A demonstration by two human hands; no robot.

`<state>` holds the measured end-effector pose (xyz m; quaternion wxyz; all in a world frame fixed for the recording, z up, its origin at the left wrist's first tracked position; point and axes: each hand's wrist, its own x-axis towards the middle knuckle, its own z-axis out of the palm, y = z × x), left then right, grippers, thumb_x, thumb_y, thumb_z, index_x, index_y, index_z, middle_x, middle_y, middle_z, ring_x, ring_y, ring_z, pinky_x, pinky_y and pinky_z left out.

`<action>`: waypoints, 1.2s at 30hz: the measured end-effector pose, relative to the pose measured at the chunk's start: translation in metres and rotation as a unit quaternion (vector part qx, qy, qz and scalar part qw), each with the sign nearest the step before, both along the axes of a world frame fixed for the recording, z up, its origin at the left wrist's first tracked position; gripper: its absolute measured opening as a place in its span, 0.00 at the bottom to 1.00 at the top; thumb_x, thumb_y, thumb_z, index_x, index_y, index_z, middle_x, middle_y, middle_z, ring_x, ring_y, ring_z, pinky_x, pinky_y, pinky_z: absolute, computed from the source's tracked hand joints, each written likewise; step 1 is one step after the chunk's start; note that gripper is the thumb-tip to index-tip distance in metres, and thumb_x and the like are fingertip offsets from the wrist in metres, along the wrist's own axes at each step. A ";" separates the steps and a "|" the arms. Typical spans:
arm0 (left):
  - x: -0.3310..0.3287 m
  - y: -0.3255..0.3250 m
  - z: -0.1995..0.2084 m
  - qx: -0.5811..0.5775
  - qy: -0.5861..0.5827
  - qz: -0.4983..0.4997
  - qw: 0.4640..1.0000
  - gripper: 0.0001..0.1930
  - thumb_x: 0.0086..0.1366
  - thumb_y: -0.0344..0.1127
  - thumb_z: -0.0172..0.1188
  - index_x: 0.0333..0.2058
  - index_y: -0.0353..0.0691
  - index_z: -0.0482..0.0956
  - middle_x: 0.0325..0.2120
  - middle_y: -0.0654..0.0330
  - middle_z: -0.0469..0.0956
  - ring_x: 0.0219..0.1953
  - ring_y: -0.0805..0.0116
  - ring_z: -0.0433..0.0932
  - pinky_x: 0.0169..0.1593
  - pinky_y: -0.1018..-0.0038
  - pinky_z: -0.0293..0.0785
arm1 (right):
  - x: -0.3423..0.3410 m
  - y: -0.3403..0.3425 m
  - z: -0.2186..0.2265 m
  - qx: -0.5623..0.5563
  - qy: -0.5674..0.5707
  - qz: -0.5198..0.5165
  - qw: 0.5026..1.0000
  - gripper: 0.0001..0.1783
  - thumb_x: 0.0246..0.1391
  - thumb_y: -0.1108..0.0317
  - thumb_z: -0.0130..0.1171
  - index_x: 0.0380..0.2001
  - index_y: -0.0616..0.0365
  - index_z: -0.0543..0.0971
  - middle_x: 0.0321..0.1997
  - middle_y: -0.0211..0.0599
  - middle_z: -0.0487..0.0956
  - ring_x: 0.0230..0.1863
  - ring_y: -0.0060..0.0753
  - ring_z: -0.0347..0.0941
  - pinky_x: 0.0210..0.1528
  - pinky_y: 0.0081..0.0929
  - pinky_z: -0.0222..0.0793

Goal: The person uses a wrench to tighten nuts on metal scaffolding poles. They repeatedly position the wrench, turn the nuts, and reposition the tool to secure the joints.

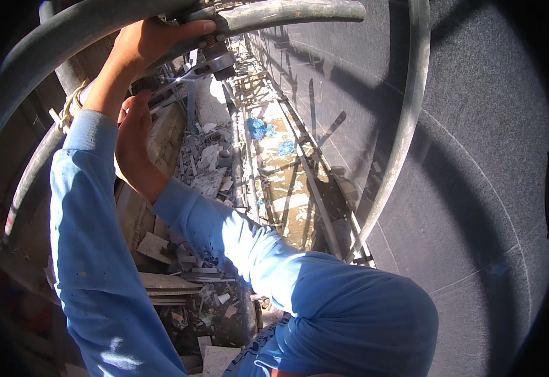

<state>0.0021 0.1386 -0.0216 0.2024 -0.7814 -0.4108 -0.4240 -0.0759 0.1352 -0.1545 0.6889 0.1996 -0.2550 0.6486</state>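
Observation:
At the upper left, my left hand [139,47] is closed against a grey metal scaffold tube [287,17]. Its thumb stretches along the tube beside a coupler [209,16], while its other fingers are mostly hidden behind the metal. A rusty bolt [210,41] hangs below the coupler. Just under my left wrist, my right hand [135,141] closes on the handle end of a silver wrench [175,82]; its grip is partly hidden. The round wrench head [219,63] sits at the lower end of the bolt.
A dark wall panel [475,157] rises on the right, with a long scaffold tube [406,125] before it. Far below lie broken rubble [211,166], blue crumpled material [259,128] and planks [169,283]. A cord [73,105] binds tubes at left.

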 end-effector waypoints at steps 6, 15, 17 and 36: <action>0.003 0.007 -0.001 0.031 0.058 0.046 0.997 0.35 0.48 0.54 0.76 0.51 0.40 0.80 0.47 0.51 0.81 0.48 0.58 0.78 0.52 0.65 0.73 | 0.060 -0.051 0.015 -0.107 -0.026 0.235 0.966 0.34 0.64 0.28 0.34 0.29 0.48 0.67 0.23 0.23 0.64 0.24 0.19 0.63 0.31 0.22 0.63; -0.010 -0.014 -0.003 -0.063 0.012 -0.083 0.994 0.34 0.51 0.50 0.76 0.53 0.40 0.78 0.47 0.53 0.81 0.48 0.59 0.78 0.53 0.64 0.73 | 0.145 -0.123 0.024 -0.183 -0.086 0.285 0.937 0.24 0.72 0.47 0.35 0.28 0.54 0.62 0.23 0.25 0.59 0.21 0.25 0.54 0.28 0.27 0.60; -0.012 -0.025 -0.002 -0.055 0.014 -0.077 0.995 0.33 0.50 0.49 0.76 0.53 0.40 0.78 0.48 0.53 0.80 0.49 0.59 0.78 0.53 0.65 0.73 | 0.171 -0.127 0.018 -0.121 -0.078 0.340 0.929 0.21 0.73 0.53 0.35 0.27 0.55 0.62 0.21 0.24 0.56 0.20 0.23 0.52 0.26 0.25 0.57; -0.022 0.021 0.004 0.089 0.168 -0.016 0.982 0.29 0.54 0.51 0.72 0.50 0.38 0.80 0.44 0.53 0.82 0.46 0.63 0.80 0.50 0.69 0.74 | 0.023 -0.014 -0.018 0.056 0.022 0.074 0.995 0.12 0.69 0.60 0.48 0.37 0.56 0.64 0.23 0.30 0.67 0.22 0.23 0.69 0.28 0.28 0.68</action>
